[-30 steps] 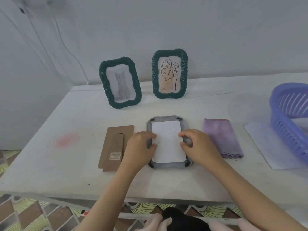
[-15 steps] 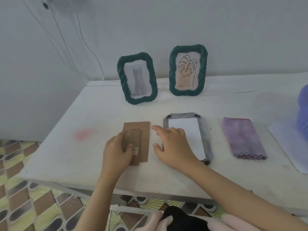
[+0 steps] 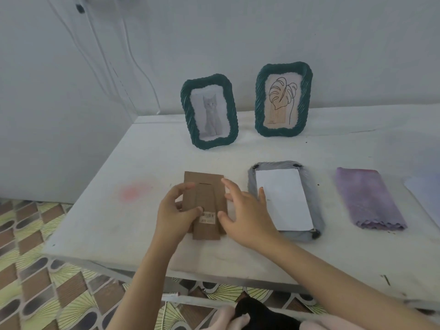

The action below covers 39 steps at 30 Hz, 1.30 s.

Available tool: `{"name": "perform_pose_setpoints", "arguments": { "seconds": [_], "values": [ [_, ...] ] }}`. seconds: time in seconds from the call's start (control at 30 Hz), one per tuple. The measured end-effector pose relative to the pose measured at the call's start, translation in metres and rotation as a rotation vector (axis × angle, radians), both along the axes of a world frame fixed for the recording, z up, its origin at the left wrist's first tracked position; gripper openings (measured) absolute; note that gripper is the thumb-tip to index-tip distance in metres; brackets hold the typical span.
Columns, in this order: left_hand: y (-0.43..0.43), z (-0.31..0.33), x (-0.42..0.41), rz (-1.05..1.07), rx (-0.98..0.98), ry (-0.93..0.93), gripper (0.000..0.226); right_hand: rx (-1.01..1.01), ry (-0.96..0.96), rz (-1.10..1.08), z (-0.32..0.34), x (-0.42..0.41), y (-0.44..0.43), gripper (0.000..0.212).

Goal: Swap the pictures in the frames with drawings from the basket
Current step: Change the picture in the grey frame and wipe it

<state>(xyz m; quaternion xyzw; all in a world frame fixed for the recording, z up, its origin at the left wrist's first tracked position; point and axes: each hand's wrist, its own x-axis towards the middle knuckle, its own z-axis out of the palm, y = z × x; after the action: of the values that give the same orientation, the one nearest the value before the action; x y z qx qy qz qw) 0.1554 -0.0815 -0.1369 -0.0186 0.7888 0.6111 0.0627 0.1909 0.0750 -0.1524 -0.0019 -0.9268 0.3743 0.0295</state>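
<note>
Head: left hand pinches backing, right hand touching.

Left hand: bare, nothing worn on the fingers or the wrist.
Right hand: bare, forearm also uncovered.
Clothing: pale pink fabric at the lower edge, black part in the middle.

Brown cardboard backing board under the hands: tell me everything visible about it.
The brown cardboard backing board is a flat rectangle with a stand flap down its middle and a white barcode sticker low on it. It lies on the white table. The left hand grips its left edge; the right hand touches its right edge.
</note>
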Motion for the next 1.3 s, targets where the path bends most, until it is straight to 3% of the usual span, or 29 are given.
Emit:
{"name": "perform_pose_setpoints", "arguments": {
  "seconds": [0.17,0.47,0.93,1.3],
  "values": [
    [0.001,0.015,-0.005,-0.056,0.122,-0.097,0.040,-0.121,0.077,-0.026,-0.002,0.001,-0.002,0.057],
    [0.032,0.030,-0.003,-0.177,0.300,-0.036,0.041,-0.660,0.217,-0.217,0.023,0.007,0.039,0.042],
    [0.110,0.006,-0.008,-0.410,-0.360,0.237,0.045,-0.389,0.061,-0.422,0.014,0.019,0.127,0.034],
    [0.111,0.001,-0.009,-0.471,-0.510,0.260,0.046,-0.242,0.007,-0.392,0.002,0.022,0.130,0.032]
  ]
}}
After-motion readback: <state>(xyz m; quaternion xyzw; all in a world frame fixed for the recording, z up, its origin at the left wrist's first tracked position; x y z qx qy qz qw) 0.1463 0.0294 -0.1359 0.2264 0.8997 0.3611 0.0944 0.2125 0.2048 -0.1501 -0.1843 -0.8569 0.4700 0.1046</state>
